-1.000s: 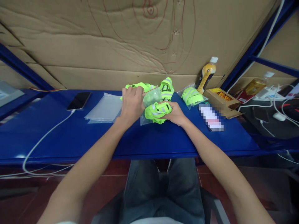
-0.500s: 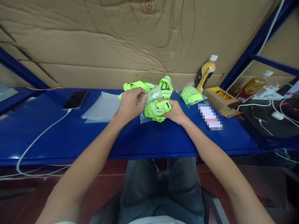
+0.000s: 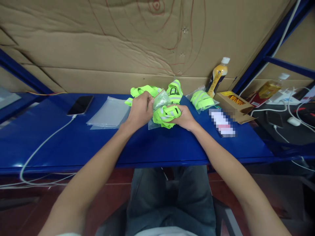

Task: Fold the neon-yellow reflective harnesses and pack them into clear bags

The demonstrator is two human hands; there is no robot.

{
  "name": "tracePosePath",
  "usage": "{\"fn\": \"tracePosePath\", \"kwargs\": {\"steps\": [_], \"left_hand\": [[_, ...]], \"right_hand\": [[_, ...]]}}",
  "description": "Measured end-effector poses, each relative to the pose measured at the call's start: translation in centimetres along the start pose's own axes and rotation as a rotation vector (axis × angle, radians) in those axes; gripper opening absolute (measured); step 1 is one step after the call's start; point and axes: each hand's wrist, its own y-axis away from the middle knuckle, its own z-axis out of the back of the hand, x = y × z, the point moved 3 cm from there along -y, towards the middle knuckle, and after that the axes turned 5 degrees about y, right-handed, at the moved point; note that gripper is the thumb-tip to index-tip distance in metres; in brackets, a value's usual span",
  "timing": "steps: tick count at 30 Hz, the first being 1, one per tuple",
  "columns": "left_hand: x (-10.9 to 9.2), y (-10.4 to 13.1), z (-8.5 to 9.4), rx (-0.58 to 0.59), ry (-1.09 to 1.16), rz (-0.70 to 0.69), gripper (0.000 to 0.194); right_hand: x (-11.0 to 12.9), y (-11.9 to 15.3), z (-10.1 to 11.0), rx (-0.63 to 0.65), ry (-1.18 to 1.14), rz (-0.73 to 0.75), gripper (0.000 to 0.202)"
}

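My left hand point(image 3: 139, 112) is closed, its fingers pinching the edge of a clear zip bag point(image 3: 161, 99) with a red line along its opening. My right hand point(image 3: 185, 118) is wrapped round a bundled neon-green reflective strap point(image 3: 165, 116) with grey stripes and a black buckle. The bag lies against the bundle's upper left, and part of it shows under the bundle. Whether any of the strap is inside the bag I cannot tell. Behind both hands lie more loose neon-green straps point(image 3: 175, 92). A stack of flat clear bags point(image 3: 108, 113) rests left of my left hand.
A bagged green strap point(image 3: 201, 100) lies to the right, near a yellow drink bottle point(image 3: 218, 77) and an open cardboard box point(image 3: 232, 103). One phone point(image 3: 221, 123) is at right; another phone point(image 3: 80, 105), with a white cable, lies left on the blue table point(image 3: 157, 147).
My left hand has shifted slightly, its fingers closing nearer together on the bag's edge. My right hand and the strap bundle stay almost where they were.
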Motion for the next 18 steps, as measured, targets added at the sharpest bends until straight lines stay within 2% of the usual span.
{"fn": "tracePosePath", "kwargs": {"steps": [6, 18], "left_hand": [[0.2, 0.2, -0.4, -0.018, 0.005, 0.009, 0.009], [-1.0, 0.2, 0.8, -0.032, 0.136, 0.150, 0.010]], "right_hand": [[-0.4, -0.1, 0.1, -0.012, 0.038, -0.011, 0.068], [0.0, 0.1, -0.4, 0.010, -0.040, -0.019, 0.066]]}}
